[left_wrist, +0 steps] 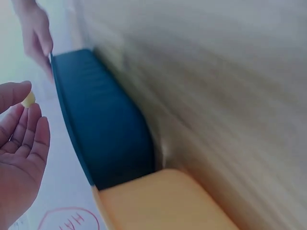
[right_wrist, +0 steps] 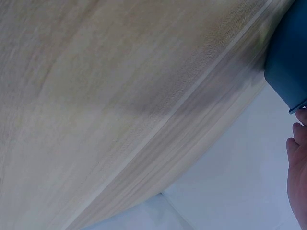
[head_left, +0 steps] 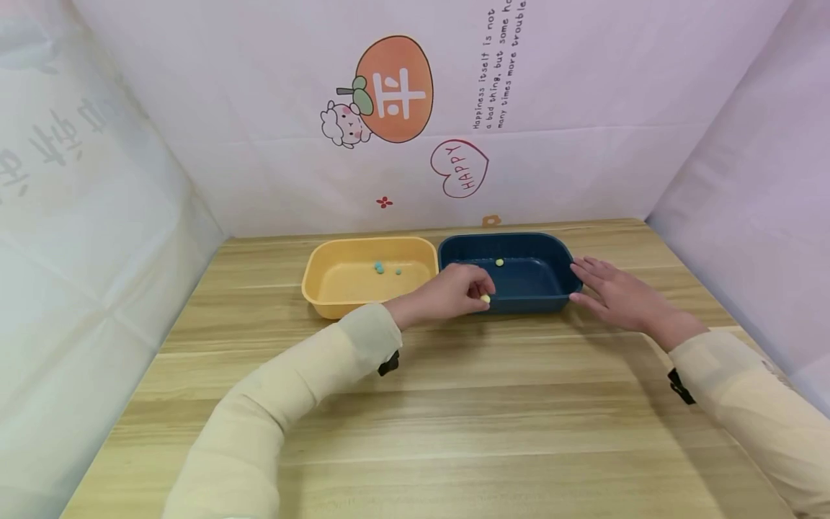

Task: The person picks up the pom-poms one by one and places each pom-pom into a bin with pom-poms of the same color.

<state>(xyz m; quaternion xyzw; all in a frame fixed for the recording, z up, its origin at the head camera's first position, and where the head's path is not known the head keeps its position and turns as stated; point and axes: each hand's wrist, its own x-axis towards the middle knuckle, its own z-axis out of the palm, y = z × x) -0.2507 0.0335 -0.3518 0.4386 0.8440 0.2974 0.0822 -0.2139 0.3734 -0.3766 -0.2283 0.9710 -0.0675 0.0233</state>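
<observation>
Between thumb and fingertips, my left hand point(head_left: 454, 292) pinches a small pale yellow ball point(head_left: 485, 298) over the near left rim of the dark blue bin point(head_left: 528, 305). The same yellow ball point(left_wrist: 29, 99) shows at the fingertips in the left wrist view. Another yellow ball point(head_left: 499, 262) lies inside the blue bin. With fingers extended, my right hand point(head_left: 616, 295) rests against that bin's right end; the right wrist view catches its fingers point(right_wrist: 298, 136) at the rim. Left of the blue bin stands a yellow bin point(head_left: 344, 310) with several small teal balls point(head_left: 379, 267) in it.
Both bins stand side by side on a wood-grain table point(head_left: 454, 418), close to its back edge. A white printed cloth point(head_left: 272, 144) hangs behind the table, with more white cloth at both sides. My left forearm point(head_left: 285, 396) crosses in front of the yellow bin.
</observation>
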